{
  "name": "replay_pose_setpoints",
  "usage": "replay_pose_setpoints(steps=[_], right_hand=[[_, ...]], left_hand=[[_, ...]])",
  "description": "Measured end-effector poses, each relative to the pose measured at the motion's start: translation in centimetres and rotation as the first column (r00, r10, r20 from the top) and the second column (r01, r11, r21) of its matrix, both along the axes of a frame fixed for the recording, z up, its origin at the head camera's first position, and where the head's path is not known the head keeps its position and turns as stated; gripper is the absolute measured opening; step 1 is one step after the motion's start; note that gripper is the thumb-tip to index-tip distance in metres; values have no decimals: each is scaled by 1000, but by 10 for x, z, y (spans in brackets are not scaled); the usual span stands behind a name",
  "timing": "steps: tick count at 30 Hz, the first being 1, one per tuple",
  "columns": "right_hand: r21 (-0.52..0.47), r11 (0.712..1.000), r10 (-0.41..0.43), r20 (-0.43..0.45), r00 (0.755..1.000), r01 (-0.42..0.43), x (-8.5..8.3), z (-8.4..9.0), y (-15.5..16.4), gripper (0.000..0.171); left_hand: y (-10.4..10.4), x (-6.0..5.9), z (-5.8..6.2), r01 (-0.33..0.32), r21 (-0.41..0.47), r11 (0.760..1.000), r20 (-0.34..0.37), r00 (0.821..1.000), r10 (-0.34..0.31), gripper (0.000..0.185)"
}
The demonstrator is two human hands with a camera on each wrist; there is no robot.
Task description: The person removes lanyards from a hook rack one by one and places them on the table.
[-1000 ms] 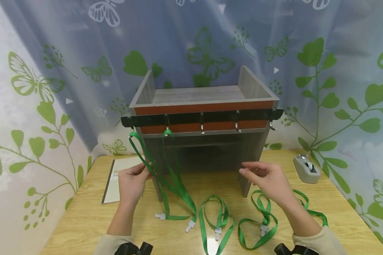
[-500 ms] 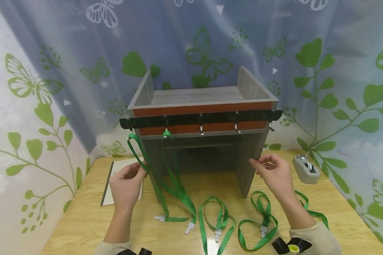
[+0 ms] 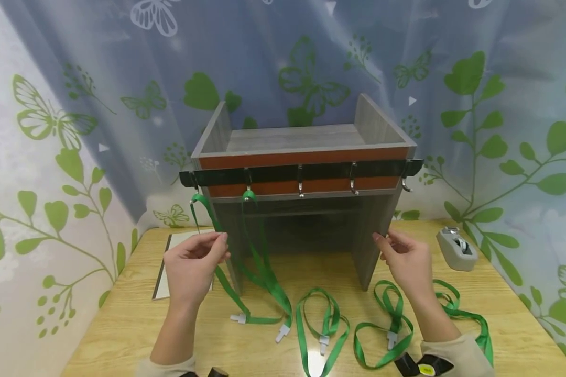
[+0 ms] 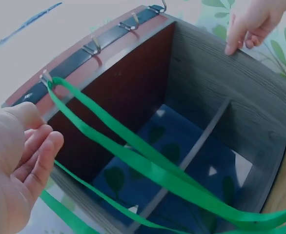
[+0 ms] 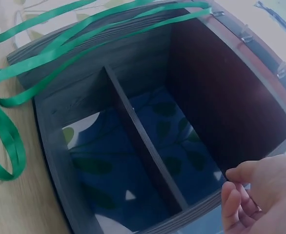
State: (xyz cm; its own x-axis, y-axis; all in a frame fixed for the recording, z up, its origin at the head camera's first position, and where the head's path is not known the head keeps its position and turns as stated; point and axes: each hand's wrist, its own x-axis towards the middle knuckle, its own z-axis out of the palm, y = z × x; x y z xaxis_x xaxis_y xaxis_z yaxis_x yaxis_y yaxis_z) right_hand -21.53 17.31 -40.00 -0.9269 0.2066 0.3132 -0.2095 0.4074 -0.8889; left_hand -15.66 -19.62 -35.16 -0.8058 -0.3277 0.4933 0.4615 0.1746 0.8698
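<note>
While shelf [image 3: 302,209] stands between hands, right fingers [image 3: 382,242] touch its side, left fingers [image 3: 219,246] relaxed beside lanyard [image 3: 226,272]

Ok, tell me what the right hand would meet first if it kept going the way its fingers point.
The right hand points up and left at the grey shelf unit's right side panel. Its fingertips look to be at that panel's front edge already, so it would meet the panel first, though depth is hard to judge.

Beige sleeves, bare hands w/ black wrist cams, yellow sticker on right.
</note>
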Motion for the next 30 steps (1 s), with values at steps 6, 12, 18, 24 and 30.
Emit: replay_pose_setpoints(steps=[6,12,18,24,30], right_hand=[[-44,999,0,101,995,5,6,-10,0,43],[-69,997,-21,114,993,29,5,-18,-2,43],[-126,988,-75,122,990,90,5,-21,0,42],[-155,984,-66,124,990,85,5,-20,1,42],[-154,987,-26,133,991,47,6,-20,-3,46]], left_hand=[[4,-3,2,83,-97,992,139,988,-69,18],[13,-9,-9,132,-155,979,217,971,-96,32],[29,-20,-20,118,-157,980,207,975,-84,34],[42,-27,-26,121,-167,979,267,961,-73,39],[40,-30,-37,144,-154,977,324,942,-88,43]])
